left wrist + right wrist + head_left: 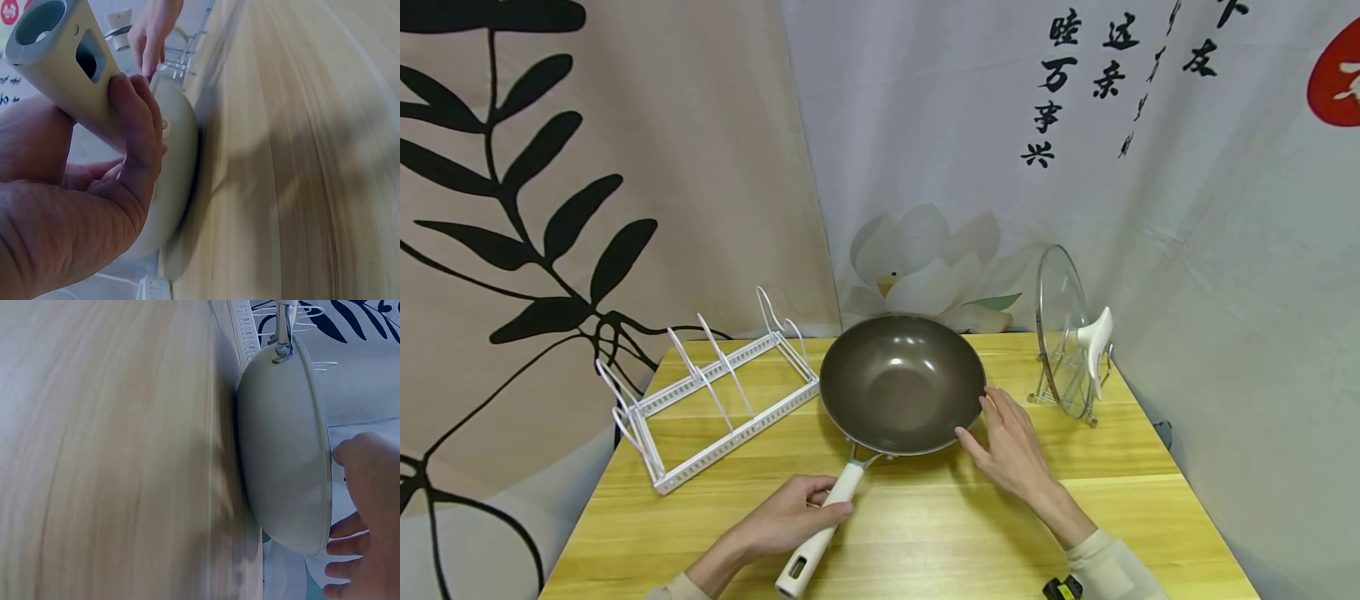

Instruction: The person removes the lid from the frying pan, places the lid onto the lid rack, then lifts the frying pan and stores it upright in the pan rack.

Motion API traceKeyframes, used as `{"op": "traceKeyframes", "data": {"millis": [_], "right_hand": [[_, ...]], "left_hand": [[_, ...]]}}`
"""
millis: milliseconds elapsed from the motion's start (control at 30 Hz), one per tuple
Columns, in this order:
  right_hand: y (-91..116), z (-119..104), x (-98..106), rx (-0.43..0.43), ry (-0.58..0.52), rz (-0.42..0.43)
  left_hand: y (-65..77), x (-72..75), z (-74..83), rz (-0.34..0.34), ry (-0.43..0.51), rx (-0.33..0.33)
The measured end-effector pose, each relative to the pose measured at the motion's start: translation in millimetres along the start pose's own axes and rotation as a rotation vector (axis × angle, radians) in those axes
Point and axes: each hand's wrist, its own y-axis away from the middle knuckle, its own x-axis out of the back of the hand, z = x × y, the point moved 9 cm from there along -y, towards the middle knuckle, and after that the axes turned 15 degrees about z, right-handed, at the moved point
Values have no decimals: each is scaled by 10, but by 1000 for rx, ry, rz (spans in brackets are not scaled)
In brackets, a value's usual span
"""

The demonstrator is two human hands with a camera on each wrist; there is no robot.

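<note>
- Wok (898,383), dark inside and pale outside, is around the middle of the tabletop (940,533) toward the back edge, open side up. Can't really tell if its base is flat on the wood.
- Its cream handle (822,540) angles out toward the front edge, a bit left of centre, with a hole near the end.
- Left hand (793,512) is holding that handle, thumb across the top and fingers curled round underneath.
- Right hand (1015,450) is pretty wide, fingers loosely stretched, tips at the wok's right rim.
- White rack (737,436) sits near the back left corner, kinda skewed, its right end just beside the wok.
- Glass lid (1063,308) stands on edge in a wire stand (1037,395) near the back right corner.
- Behind the back edge hangs a cloth backdrop (715,167) with dark leaves, a pale flower and black writing.
</note>
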Motion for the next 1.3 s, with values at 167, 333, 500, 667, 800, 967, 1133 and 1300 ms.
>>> {"op": "traceKeyframes", "data": {"millis": [167, 333, 500, 667, 800, 967, 1133, 1300], "right_hand": [[5, 3, -14, -2, -1, -5], [0, 29, -36, -19, -2, -31], [-8, 54, -57, -45, -15, -69], [-28, 76, -77, -56, -21, -100], [-49, 90, -96, -50, -28, -115], [-68, 114, -107, -57, -47, -130], [-70, 147, -122, -64, -48, -145], [-81, 174, -135, -74, -56, -157]], "left_hand": [[-1, -40, 0, 6, -8, -1], [5, -80, 20, -1, 5, 4], [8, -121, 46, -14, 25, 3], [8, -163, 66, -26, 62, 6], [23, -206, 54, -35, 107, 31], [37, -261, 15, -61, 174, 84], [30, -353, -19, -91, 270, 133], [15, -436, -18, -112, 362, 157]]}}
